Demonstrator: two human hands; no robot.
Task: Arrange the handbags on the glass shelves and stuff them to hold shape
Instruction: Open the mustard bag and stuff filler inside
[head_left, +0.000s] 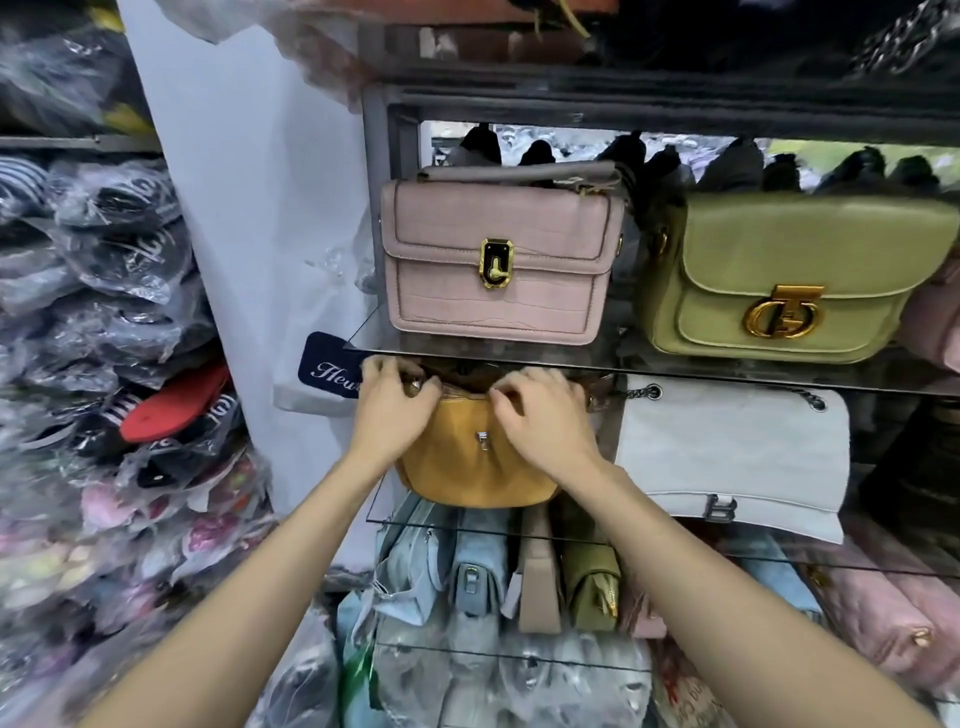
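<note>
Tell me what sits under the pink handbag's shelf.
A mustard handbag sits below the pink handbag, with the left hand and right hand on its top edge. The shelf and hands cover its opening.

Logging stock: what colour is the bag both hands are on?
Mustard yellow bag, with a small silver clasp; head view.

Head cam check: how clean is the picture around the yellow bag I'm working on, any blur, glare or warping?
Head view: yellow bag and both hands, left and right, slightly motion-smeared; pink bag sharp; left-side packaged goods streaked; glass shelf shows faint reflections; wide-angle bending at edges.
</note>
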